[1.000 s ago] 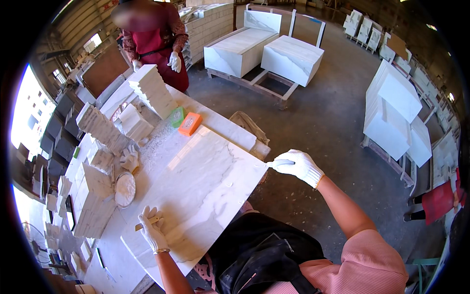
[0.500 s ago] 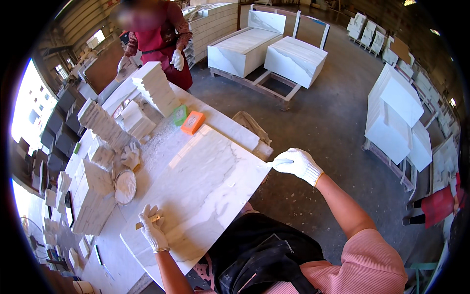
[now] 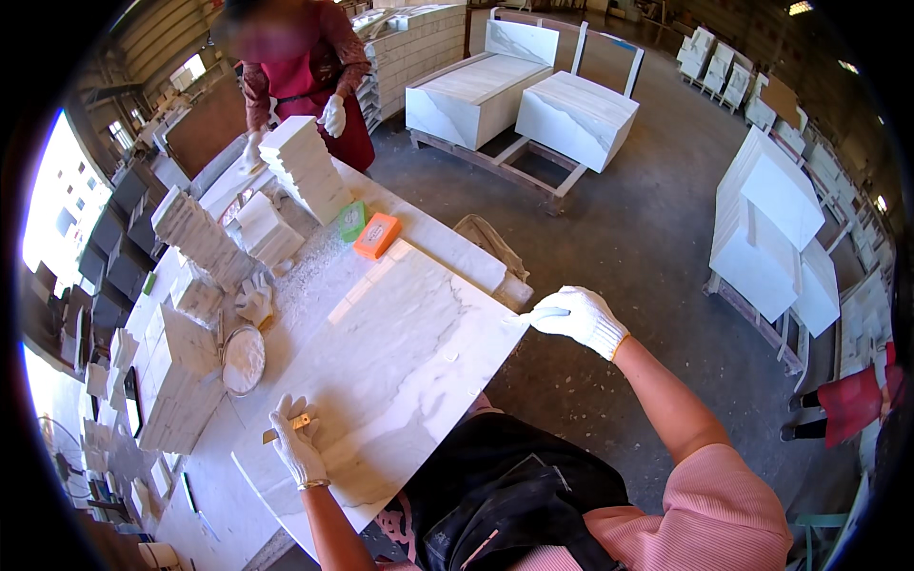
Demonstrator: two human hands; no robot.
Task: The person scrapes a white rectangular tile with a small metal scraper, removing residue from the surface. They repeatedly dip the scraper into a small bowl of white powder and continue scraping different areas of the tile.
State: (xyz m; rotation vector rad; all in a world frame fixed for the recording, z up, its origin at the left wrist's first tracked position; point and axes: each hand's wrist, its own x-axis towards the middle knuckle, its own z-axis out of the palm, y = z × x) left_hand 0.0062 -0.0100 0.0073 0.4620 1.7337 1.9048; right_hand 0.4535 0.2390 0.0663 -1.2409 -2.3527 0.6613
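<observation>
A large white marble slab point(image 3: 400, 366) with grey veins lies on the workbench in front of me. My left hand point(image 3: 297, 445), in a white glove, rests on the slab's near left part and holds a small yellowish blade-like tool point(image 3: 286, 428). My right hand point(image 3: 576, 317), also gloved, grips the slab's right corner, fingers closed over the edge. A dark apron covers my lap below the slab.
Another person in a red apron point(image 3: 305, 86) stands at the bench's far end by a stack of white tiles point(image 3: 305, 167). An orange box point(image 3: 376, 235) and a green one point(image 3: 351, 220) lie beyond the slab. A round white dish point(image 3: 243, 359) and tile stacks sit left. Marble blocks stand on pallets across the floor.
Both my hands stay on the slab almost unmoved. The person at the far end has shifted closer to the tile stack.
</observation>
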